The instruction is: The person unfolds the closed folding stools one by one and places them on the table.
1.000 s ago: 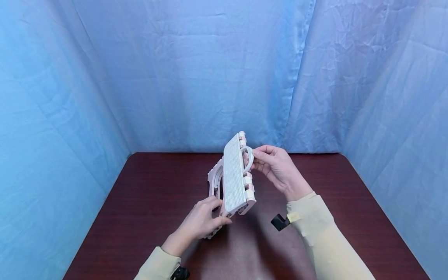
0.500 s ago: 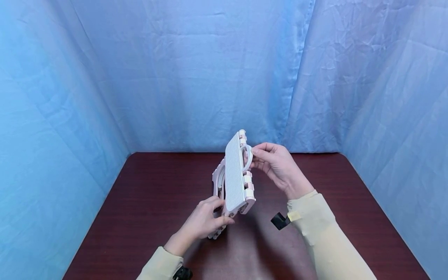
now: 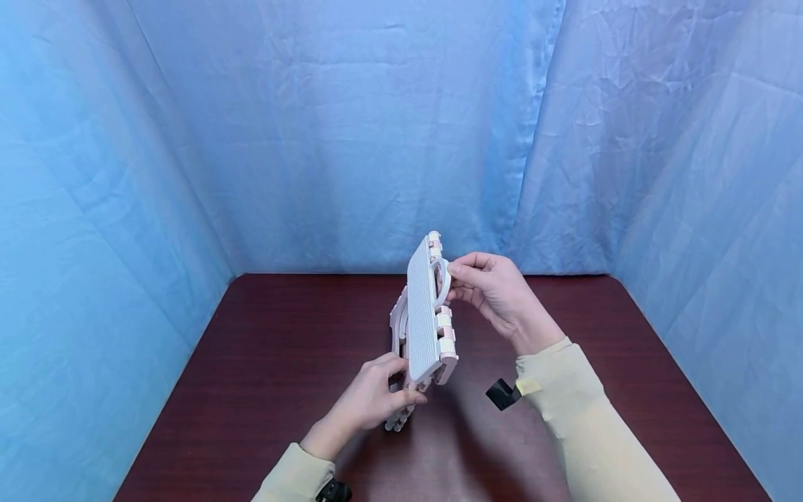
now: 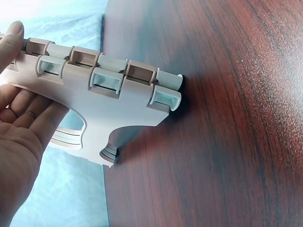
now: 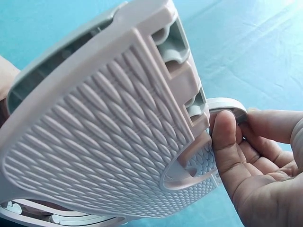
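Observation:
A small white and pale pink plastic folding stool (image 3: 422,317) stands tilted, partly folded, its ribbed white top facing left in the head view. My left hand (image 3: 373,392) grips its pale pink leg panel (image 4: 94,109), thumb on one side and fingers on the other. My right hand (image 3: 495,293) pinches the white loop handle (image 5: 227,103) on the hinged right edge between thumb and fingers. The right wrist view shows a woven-textured panel (image 5: 94,127) with an oval opening near the handle. In the left wrist view, the hinge knuckles alternate pale green and brownish pink.
The dark red wood-grain table (image 3: 282,335) lies under the stool. Blue curtains (image 3: 351,139) hang behind it and along both sides. A black wrist-worn device (image 3: 503,394) sits by the right sleeve, another (image 3: 334,491) by the left.
My left hand has shifted a little right with the leg panel, bringing it closer to the top. The stool looks narrower. My right hand stays on the handle, slightly higher.

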`<action>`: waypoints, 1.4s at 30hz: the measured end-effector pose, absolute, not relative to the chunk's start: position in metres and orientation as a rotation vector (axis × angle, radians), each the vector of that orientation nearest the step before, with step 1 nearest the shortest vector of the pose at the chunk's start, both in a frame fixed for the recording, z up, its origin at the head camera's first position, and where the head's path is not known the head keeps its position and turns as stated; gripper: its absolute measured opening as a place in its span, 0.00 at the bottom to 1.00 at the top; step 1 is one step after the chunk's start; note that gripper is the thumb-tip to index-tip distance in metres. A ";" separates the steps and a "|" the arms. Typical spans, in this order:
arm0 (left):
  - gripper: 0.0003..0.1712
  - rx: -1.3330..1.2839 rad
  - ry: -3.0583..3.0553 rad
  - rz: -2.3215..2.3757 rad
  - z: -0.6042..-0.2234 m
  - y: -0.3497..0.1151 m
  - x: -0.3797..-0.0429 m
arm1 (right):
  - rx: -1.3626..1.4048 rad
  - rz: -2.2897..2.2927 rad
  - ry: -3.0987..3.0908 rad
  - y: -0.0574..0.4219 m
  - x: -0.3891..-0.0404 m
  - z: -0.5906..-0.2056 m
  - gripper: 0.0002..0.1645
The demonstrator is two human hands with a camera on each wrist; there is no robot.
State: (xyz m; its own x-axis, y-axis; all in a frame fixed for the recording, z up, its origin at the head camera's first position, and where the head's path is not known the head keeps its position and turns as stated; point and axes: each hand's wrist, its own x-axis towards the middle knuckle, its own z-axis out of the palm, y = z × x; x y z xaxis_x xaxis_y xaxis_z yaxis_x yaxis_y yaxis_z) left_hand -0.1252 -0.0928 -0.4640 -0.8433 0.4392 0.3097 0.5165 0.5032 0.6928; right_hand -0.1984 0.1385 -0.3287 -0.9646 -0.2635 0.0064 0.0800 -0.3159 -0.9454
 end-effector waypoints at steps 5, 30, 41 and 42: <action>0.14 -0.843 -2.632 -1.289 -0.464 -0.091 -0.125 | -0.235 -2.373 1.695 0.138 -0.198 -0.326 0.09; 0.15 -0.836 -2.560 -1.395 -0.472 -0.080 -0.126 | -0.256 -2.290 1.791 0.132 -0.197 -0.317 0.02; 0.15 -0.815 -2.559 -1.452 -0.474 -0.079 -0.125 | -0.321 -2.210 1.839 0.128 -0.192 -0.311 0.12; 0.15 -0.811 -2.559 -1.460 -0.474 -0.079 -0.125 | -0.328 -2.200 1.846 0.128 -0.192 -0.311 0.13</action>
